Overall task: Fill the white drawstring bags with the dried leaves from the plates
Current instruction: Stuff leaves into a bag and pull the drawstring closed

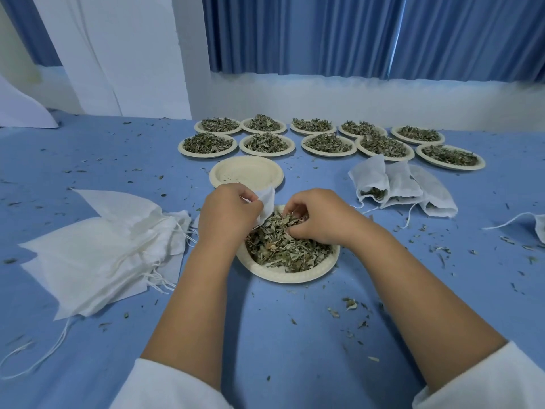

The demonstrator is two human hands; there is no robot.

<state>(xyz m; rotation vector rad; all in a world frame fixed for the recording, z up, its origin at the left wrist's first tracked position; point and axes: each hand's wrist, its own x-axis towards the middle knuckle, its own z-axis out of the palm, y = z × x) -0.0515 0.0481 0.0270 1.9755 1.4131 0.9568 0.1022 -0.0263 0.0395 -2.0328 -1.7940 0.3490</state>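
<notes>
One near-upright bag (267, 202) is pinched by left fingers (250, 203); right fingers (298, 203) pinch leaves (283, 250) on the plate (283, 276).

No writing, label, brand, number or sign can be read anywhere in the view. The paper plates (246, 172) in the middle, the white drawstring bags (97, 249) at the lower left and the blue tablecloth (295, 335) all show plain, unmarked surfaces.
</notes>
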